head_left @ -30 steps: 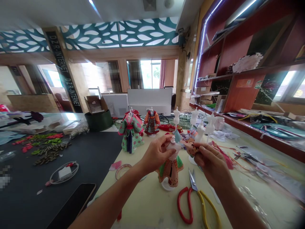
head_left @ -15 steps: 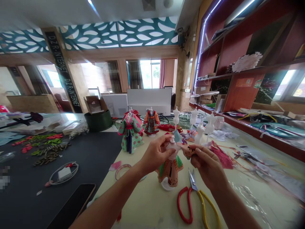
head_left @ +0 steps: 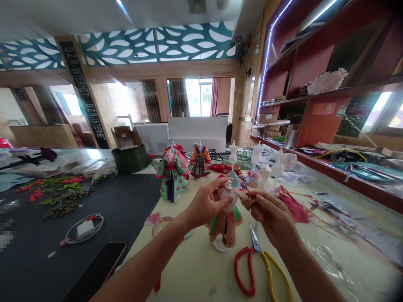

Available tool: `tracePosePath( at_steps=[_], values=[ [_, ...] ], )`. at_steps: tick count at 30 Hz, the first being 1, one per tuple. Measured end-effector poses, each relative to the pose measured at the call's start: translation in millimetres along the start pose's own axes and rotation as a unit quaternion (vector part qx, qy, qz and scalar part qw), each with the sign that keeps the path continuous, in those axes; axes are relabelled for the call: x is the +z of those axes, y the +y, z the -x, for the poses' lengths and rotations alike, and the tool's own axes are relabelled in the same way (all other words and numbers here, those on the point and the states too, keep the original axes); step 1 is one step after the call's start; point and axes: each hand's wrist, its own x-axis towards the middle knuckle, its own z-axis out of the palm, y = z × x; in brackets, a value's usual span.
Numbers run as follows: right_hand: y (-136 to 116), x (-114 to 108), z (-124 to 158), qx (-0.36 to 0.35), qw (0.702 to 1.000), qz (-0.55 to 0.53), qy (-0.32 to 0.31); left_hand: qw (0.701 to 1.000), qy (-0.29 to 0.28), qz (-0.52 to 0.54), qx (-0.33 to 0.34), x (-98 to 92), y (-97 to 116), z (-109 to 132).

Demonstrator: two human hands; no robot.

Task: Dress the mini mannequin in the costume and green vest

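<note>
A small white mannequin doll (head_left: 228,196) in an orange and green skirt (head_left: 225,223) stands on the pale table (head_left: 201,268) in front of me. My left hand (head_left: 206,204) is closed around its upper body from the left. My right hand (head_left: 272,216) pinches a small orange patterned cloth piece (head_left: 246,198) against the doll's right shoulder. Red and yellow handled scissors (head_left: 253,264) lie just below my right hand.
Dressed dolls (head_left: 172,174) and bare white mannequins (head_left: 257,159) stand further back. Pink fabric (head_left: 294,207) and scraps lie to the right. On the dark mat at left are a coiled white cable (head_left: 84,227), a phone (head_left: 96,268) and green and red bits (head_left: 59,188). Shelves line the right wall.
My right hand has shifted slightly left and down, bringing the cloth piece closer to the doll's shoulder. My left hand stays on the doll.
</note>
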Motion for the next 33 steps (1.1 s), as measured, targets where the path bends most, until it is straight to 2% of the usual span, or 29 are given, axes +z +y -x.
tracePosePath(
  at_steps=[4, 11, 33],
  values=[
    [0.6, 0.1, -0.5, -0.001, 1.000, 0.004, -0.004, 0.999, -0.023, 0.032, -0.008, -0.5, 3.0, -0.9],
    [2.4, -1.9, -1.2, -0.008, 1.000, 0.012, -0.015, 0.998, -0.018, 0.048, -0.028, -0.1, 4.4, -3.4],
    [2.4, -5.3, -4.2, -0.008, 0.999, 0.016, -0.027, 0.998, -0.057, 0.035, -0.006, -3.9, 0.7, -7.1]
  ],
)
